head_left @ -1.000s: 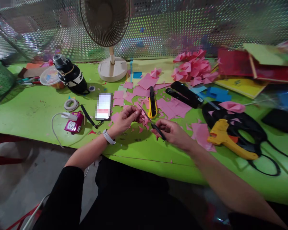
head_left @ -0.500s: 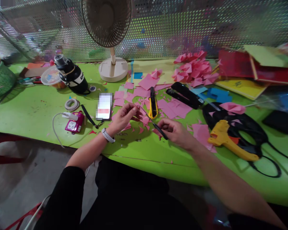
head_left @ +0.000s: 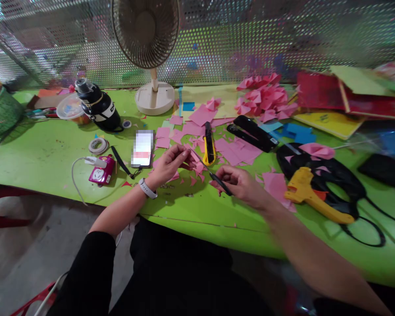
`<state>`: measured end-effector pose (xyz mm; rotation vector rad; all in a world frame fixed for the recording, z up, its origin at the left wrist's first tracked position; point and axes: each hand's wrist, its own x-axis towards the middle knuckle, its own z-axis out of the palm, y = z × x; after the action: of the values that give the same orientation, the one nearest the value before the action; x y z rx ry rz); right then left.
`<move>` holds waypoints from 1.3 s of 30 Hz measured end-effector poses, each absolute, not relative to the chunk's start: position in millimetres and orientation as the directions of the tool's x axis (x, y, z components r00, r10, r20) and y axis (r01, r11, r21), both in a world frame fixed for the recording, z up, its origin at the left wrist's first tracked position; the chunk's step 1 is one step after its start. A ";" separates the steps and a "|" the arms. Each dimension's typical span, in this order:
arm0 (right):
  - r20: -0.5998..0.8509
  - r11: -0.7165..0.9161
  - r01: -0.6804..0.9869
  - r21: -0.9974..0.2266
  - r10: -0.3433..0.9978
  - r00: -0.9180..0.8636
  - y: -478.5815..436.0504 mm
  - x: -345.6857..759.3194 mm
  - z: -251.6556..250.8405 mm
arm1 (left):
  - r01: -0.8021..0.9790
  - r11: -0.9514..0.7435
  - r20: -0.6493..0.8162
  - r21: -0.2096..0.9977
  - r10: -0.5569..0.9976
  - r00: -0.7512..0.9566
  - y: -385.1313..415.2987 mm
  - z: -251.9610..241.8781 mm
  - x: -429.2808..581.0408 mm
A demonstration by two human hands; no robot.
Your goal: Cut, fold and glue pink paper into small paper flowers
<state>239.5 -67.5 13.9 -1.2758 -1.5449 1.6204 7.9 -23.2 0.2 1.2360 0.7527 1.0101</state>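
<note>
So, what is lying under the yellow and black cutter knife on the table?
Flat pink paper pieces lie under the cutter knife and stick out on both sides, on the green table. What is directly beneath its body, paper or bare table, is covered by the knife.

A beige fan [head_left: 145, 35] stands at the back of the green table [head_left: 42, 153], with a black bottle [head_left: 100, 109] to its left and a tape roll [head_left: 98, 145] nearer. A phone [head_left: 142, 149] lies beside a pink charger [head_left: 98, 172]. Farther right lie a yellow utility knife [head_left: 209, 145], a black stapler [head_left: 252, 131] and a yellow glue gun [head_left: 311, 198]. Folded pink shapes [head_left: 266, 96] are heaped behind.
</note>
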 end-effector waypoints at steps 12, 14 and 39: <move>-0.268 -0.214 0.174 -0.961 0.872 -0.410 -68.5 234.0 15.9 | -0.284 0.040 0.085 0.958 0.906 0.416 -22.1 0.6 7.9; -0.274 -0.219 0.178 -0.959 0.873 -0.404 -68.8 232.9 16.4 | -0.291 0.050 0.078 0.955 0.908 0.412 -21.8 0.0 7.9; -0.284 -0.230 0.180 -0.956 0.876 -0.388 -70.3 234.1 8.8 | -0.275 0.081 0.060 0.958 0.882 0.467 -28.0 -0.4 11.7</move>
<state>234.1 -70.3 8.8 -1.2795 -1.4851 1.6697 11.7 -28.0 -0.4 1.1826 0.6491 0.9617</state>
